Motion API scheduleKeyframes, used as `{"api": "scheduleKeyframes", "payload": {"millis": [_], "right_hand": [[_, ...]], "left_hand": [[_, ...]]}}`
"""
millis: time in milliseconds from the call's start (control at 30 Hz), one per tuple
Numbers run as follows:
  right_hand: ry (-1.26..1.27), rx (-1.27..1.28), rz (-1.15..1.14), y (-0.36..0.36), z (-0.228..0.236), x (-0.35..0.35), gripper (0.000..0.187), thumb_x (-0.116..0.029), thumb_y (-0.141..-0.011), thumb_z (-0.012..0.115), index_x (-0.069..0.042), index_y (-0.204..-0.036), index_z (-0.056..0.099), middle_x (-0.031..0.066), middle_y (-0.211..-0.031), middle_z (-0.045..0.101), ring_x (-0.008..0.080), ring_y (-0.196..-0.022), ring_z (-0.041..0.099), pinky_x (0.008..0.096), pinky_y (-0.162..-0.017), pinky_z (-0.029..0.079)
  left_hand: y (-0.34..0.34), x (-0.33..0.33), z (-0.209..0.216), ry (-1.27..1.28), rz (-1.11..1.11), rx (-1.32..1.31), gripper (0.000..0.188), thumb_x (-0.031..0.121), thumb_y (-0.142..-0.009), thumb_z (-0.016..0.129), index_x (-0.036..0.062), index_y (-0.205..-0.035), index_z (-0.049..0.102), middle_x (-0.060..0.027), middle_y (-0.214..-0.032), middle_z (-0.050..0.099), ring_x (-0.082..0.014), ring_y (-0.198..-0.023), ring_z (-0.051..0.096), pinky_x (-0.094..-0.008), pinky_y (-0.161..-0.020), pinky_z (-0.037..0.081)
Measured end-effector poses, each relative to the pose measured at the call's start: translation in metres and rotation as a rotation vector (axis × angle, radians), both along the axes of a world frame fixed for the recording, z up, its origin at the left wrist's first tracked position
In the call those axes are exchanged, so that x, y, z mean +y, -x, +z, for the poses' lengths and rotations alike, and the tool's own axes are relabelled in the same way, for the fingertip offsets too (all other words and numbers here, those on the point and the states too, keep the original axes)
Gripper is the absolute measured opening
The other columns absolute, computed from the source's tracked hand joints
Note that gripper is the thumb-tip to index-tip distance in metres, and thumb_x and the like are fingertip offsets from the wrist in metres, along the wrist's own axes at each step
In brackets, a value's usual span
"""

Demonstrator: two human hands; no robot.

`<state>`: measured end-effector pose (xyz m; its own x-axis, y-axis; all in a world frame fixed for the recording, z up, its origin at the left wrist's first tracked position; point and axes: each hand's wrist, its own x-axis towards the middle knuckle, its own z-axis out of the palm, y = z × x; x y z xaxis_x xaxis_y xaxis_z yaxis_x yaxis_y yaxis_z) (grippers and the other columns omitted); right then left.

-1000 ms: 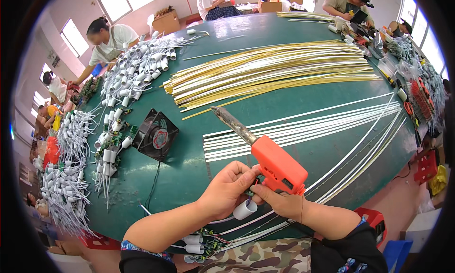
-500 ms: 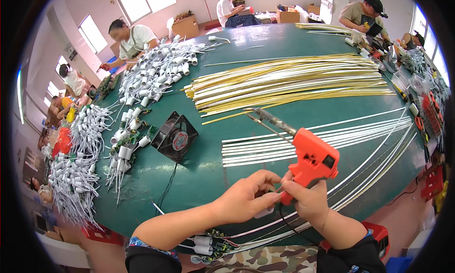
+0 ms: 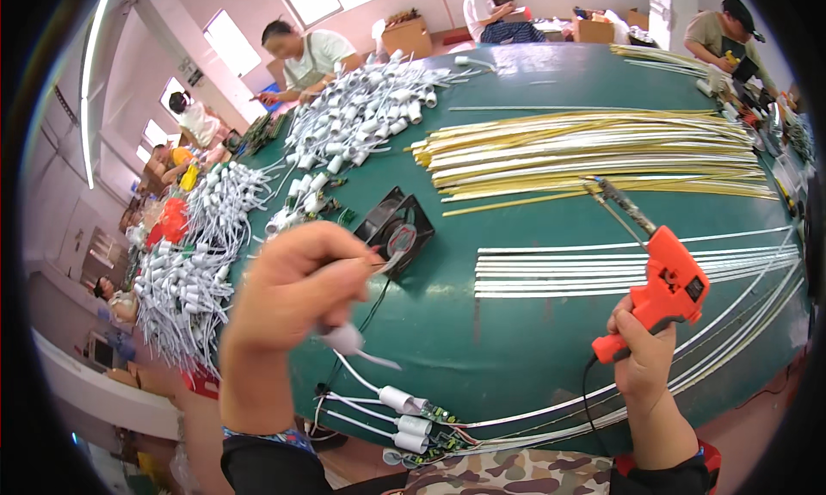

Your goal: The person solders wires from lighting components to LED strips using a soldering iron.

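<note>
The left hand (image 3: pixel 288 293), raised at nine o'clock, has its fingers closed on a white wire piece (image 3: pixel 348 340). The right hand (image 3: pixel 641 357), at four o'clock, grips an orange soldering gun (image 3: pixel 667 289) above the green table (image 3: pixel 516 340).

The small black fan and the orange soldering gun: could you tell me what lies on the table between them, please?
In the head view, a bundle of white strips lies on the green table between the black fan and the orange soldering gun.
</note>
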<state>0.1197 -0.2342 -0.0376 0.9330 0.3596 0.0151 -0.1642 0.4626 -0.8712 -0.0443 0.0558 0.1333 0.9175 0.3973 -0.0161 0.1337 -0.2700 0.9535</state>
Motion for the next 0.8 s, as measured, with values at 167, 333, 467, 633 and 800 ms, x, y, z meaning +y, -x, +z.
{"api": "scheduleKeyframes", "payload": {"millis": [167,333,467,633,800], "right_hand": [[0.056,-0.013,0.013,0.003,-0.001,0.002,0.026,0.002,-0.082,0.066,-0.003,-0.105,0.056,0.0067,-0.088,0.062,0.0147,-0.076,0.06,0.0309,-0.072,0.05],[0.089,-0.004,0.135,0.004,-0.009,0.005,0.029,0.002,-0.083,0.066,-0.001,-0.11,0.057,0.0087,-0.093,0.065,0.0159,-0.078,0.063,0.0309,-0.071,0.052],[0.248,0.034,0.299,0.003,-0.009,0.003,0.043,0.002,-0.082,0.066,0.002,-0.124,0.055,0.0145,-0.113,0.066,0.0192,-0.087,0.068,0.0316,-0.071,0.057],[0.268,-0.039,0.404,0.002,-0.011,0.007,0.06,0.001,-0.081,0.067,0.0,-0.138,0.047,0.0163,-0.129,0.059,0.0212,-0.095,0.069,0.0329,-0.077,0.059],[0.302,-0.074,0.433,0.004,-0.017,0.011,0.057,0.0,-0.082,0.066,0.0,-0.136,0.048,0.0157,-0.128,0.06,0.0193,-0.096,0.068,0.0336,-0.081,0.057]], "left_hand": [[0.006,0.012,0.002,-0.775,-0.521,0.18,0.01,0.011,-0.089,0.064,0.0025,-0.094,0.066,-0.0114,-0.074,0.065,-0.0269,-0.063,0.063,-0.0371,-0.057,0.049],[-0.031,0.033,-0.132,-0.444,-0.435,0.589,0.015,0.019,-0.091,0.062,0.0045,-0.095,0.065,-0.011,-0.08,0.066,-0.023,-0.071,0.063,-0.036,-0.066,0.05],[-0.051,0.034,-0.189,-0.065,-0.314,0.544,0.013,0.017,-0.093,0.064,0.004,-0.093,0.065,-0.0012,-0.081,0.064,-0.0108,-0.073,0.059,-0.0281,-0.066,0.05],[-0.067,0.028,-0.19,0.065,-0.227,0.558,0.016,0.019,-0.094,0.064,0.003,-0.092,0.066,-0.0012,-0.078,0.064,-0.0082,-0.066,0.057,-0.0245,-0.06,0.047],[-0.073,0.028,-0.189,0.022,-0.179,0.599,0.019,0.021,-0.092,0.065,0.003,-0.089,0.066,-0.0018,-0.076,0.064,-0.0087,-0.065,0.056,-0.0254,-0.059,0.047]]}}
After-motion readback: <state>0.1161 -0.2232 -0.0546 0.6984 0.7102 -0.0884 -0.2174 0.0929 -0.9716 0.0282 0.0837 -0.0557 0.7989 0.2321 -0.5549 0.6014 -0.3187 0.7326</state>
